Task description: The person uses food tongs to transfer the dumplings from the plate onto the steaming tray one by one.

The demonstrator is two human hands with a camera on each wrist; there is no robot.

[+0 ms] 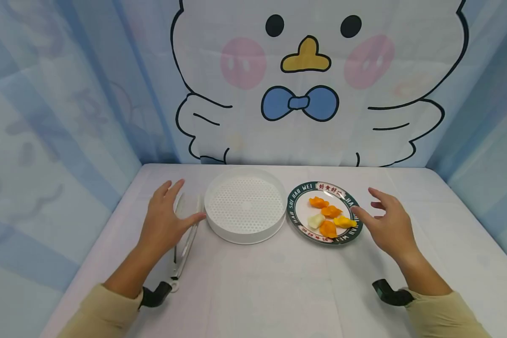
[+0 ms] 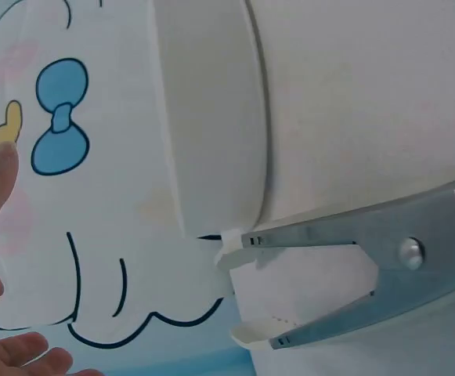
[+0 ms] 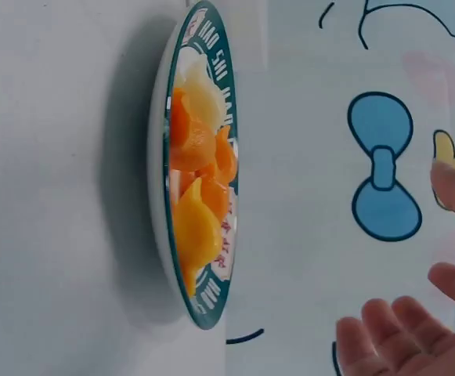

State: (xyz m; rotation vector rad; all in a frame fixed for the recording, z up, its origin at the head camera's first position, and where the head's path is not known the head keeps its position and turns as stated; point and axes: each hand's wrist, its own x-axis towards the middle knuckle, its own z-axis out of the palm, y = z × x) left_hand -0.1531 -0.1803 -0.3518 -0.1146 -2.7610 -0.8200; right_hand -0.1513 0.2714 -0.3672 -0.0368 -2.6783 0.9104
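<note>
A round white tray with a perforated bottom (image 1: 247, 202) lies near the back of the table. Close to its left side are metal tongs (image 1: 187, 251) with pale tips, jaws apart in the left wrist view. My left hand (image 1: 162, 220) hovers over the tongs, fingers spread, holding nothing. To the tray's right sits a plate with a dark green lettered rim (image 1: 293, 209). Small orange, yellow and pale dumpling-shaped pieces (image 3: 196, 227) are on it. My right hand (image 1: 388, 227) is by the plate's right edge, thumb toward the rim, with nothing in its grip.
A white cloth covers the table (image 1: 262, 291). Behind it hangs a curtain (image 1: 304, 141) with a cartoon face and blue bow, and blue curtain sides (image 1: 46, 164) flank the table. Both wrists carry black cameras (image 1: 156, 295).
</note>
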